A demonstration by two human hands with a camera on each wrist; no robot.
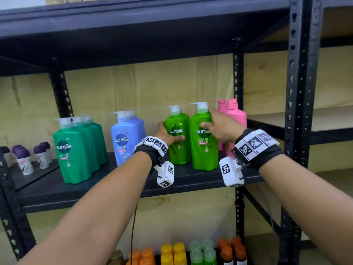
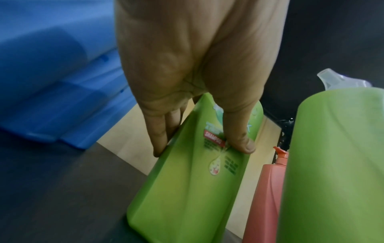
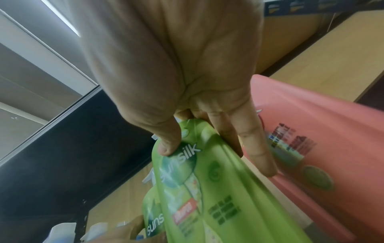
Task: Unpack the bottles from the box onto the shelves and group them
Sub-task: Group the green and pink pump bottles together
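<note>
Each hand point(image 1: 168, 135) grips an upright, seemingly full green bottle point(image 1: 203, 148)

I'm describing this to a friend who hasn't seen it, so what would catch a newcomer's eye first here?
First, the two lime bottles mid-shelf: the left hand grips the left lime bottle, the right hand grips the right lime bottle. Next, the colour groups on the shelf: dark green bottles left, blue bottles beside them, pink bottles far right.

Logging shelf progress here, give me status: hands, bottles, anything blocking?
Left hand grips left light-green pump bottle. Right hand grips right light-green pump bottle. Both upright on black metal shelf. Pink pump bottles close at right; nothing blocking.
</note>
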